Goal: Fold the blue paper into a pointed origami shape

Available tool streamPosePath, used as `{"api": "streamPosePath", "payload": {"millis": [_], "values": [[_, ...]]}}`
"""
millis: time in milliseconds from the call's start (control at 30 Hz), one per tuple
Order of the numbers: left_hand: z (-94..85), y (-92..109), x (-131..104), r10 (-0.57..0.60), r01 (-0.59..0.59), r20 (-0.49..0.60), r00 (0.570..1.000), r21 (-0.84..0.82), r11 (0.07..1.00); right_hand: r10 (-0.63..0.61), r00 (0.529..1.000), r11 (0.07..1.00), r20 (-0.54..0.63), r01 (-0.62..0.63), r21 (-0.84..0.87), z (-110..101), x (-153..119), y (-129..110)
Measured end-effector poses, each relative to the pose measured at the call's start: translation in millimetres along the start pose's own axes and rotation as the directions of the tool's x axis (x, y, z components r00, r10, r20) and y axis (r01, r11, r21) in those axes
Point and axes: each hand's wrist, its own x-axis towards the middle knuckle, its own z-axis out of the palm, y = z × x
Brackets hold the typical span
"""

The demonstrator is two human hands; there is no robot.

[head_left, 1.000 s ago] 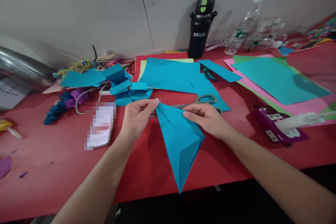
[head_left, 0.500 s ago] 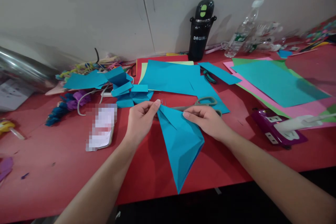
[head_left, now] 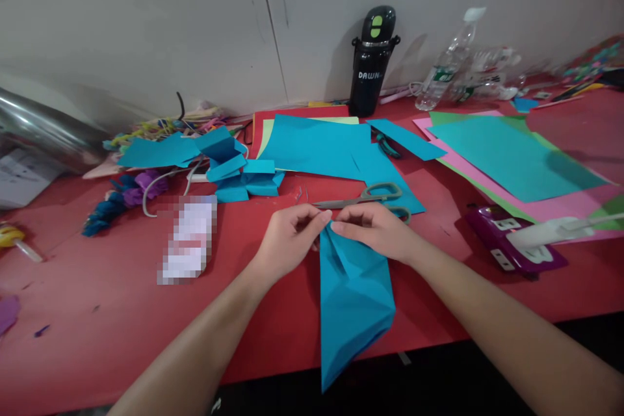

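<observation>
A folded sheet of blue paper (head_left: 355, 299) hangs between my hands, its lower point reaching past the table's front edge. My left hand (head_left: 295, 234) pinches its top left corner between thumb and forefinger. Close beside it, my right hand (head_left: 373, 227) grips the top edge, thumb in front and fingers behind. Creases run down from the pinched corner. Just behind my hands lie grey-green handled scissors (head_left: 383, 192), partly hidden by the right hand. Several folded blue paper pieces (head_left: 244, 172) sit beyond my left hand.
A phone (head_left: 190, 240) lies to the left on the red table (head_left: 121, 338). Blue, green and pink sheets (head_left: 517, 156) are stacked at right, behind a purple power strip (head_left: 511, 244) with a plugged-in white tool. A black flask (head_left: 373, 65) and clear bottle (head_left: 448, 65) stand along the wall.
My left hand has moved right and slightly down, close to the right hand. The paper's top edge has bunched between them, and its lower point has dropped lower.
</observation>
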Motion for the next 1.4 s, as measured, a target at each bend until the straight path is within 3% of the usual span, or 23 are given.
{"api": "streamPosePath", "payload": {"millis": [133,300,467,667,833,1067,1233,1333,1400], "values": [[5.0,0,0,-0.01,0.01,0.02,1.0,0.005,1.0,-0.003,1.0,1.0,0.023,0.003,-0.027,0,0,3],[-2.6,-4,1,0.004,-0.004,0.018,1.0,0.0,1.0,-0.006,1.0,0.995,-0.021,0.004,-0.099,-1,-1,2],[-11.5,-6,2,-0.003,0.003,0.008,1.0,0.021,1.0,-0.015,0.999,0.993,0.049,0.021,-0.117,-2,-1,3],[-23.3,-5,5,-0.019,0.021,-0.041,0.999,0.044,0.999,-0.044,0.998,0.986,-0.037,0.037,-0.163,-1,0,7],[-38.0,-2,5,-0.031,0.041,-0.116,0.993,0.087,0.995,-0.03,0.997,0.991,0.065,0.038,-0.125,-4,-3,6],[-45.0,8,4,-0.019,0.046,-0.184,0.983,0.141,0.989,-0.039,0.998,0.989,-0.04,0.032,-0.146,-2,-1,6],[-47.1,5,6,-0.042,0.066,-0.206,0.978,0.114,0.991,-0.034,0.999,0.999,0.036,0.034,-0.008,-9,-1,7],[-48.2,3,5,-0.037,0.057,-0.215,0.976,0.087,0.995,0.03,0.999,0.993,0.02,-0.032,0.111,-10,-1,8],[-44.6,1,4,-0.03,0.044,-0.192,0.981,0.071,0.996,0.051,0.999,0.995,0.001,-0.051,0.091,-8,-1,7]]}}
